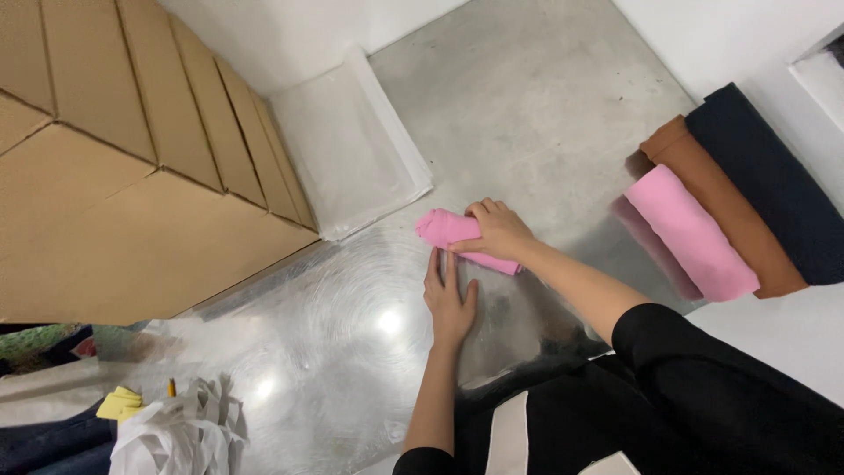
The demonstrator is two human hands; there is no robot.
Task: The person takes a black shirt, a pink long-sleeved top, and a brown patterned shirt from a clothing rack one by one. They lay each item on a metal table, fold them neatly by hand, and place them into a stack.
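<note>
Shiny grey metal makes up the tabletop [527, 97], which reflects the ceiling light near its front edge and runs back to a white wall. Stacked brown cardboard boxes [132, 176] fill the tabletop's left side. Below them, at the front left corner, lies a crumpled heap of white plastic bags [180, 440] with a bit of yellow cloth [119, 403] just beside it. Behind the boxes' right end, toward the back edge, rests a flat pile of clear plastic sleeves [347, 145].

Near the middle of the tabletop sits a small pink cloth roll [444, 229], lying crosswise. The left hand [448, 299] is flat and open, palm down on the metal just in front of the roll, its fingertips reaching up to the roll's near edge. The right hand [499, 230] is curled over the top of the roll's right half, pressing it down, so only the left end and a strip below the knuckles show. Both hands sit close together, almost touching.

Along the right edge, well apart from the hands, three folded cloths lie side by side: a pink one [690, 233], a brown one [730, 211] and a dark navy one [774, 176].
</note>
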